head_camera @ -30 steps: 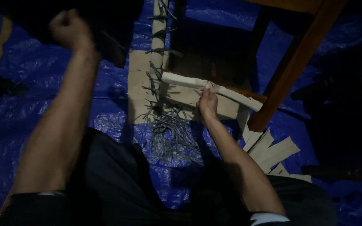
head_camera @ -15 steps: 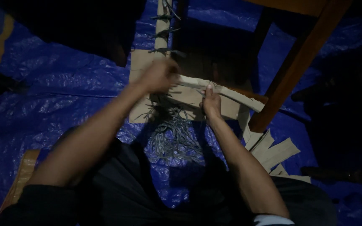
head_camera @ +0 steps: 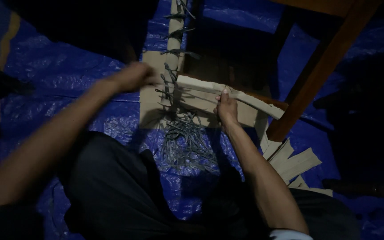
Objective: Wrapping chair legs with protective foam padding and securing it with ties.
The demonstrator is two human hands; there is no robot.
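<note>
Ground cover: a crinkled, glossy blue plastic tarp is spread over the floor, with everything lying on it.
Furniture: a brown wooden leg of a chair or stand slants from upper right down toward the middle, its foot just beside the right end of the strip.
Flat sheet: a pale tan cardboard sheet lies flat on the tarp under the work, and a narrow arm of it runs away toward the top of the view.
Main piece: the long tan folded cardboard strip lies above the flat sheet, its long axis running from upper left to lower right; the left end points toward the left hand and the right end toward the wooden leg.
Offcuts: flat tan cardboard strips fan out on the tarp by the right forearm, below the foot of the leg.
Shreds: a tangle of thin grey fibre strands sits between the knees, just below the sheet.
Right hand: the right hand grips the strip near its middle, fingers closed round it, thumb up on its edge.
Left hand: the left hand is blurred, curled into a loose fist just beside the strip's left end; I cannot tell whether it holds anything.
</note>
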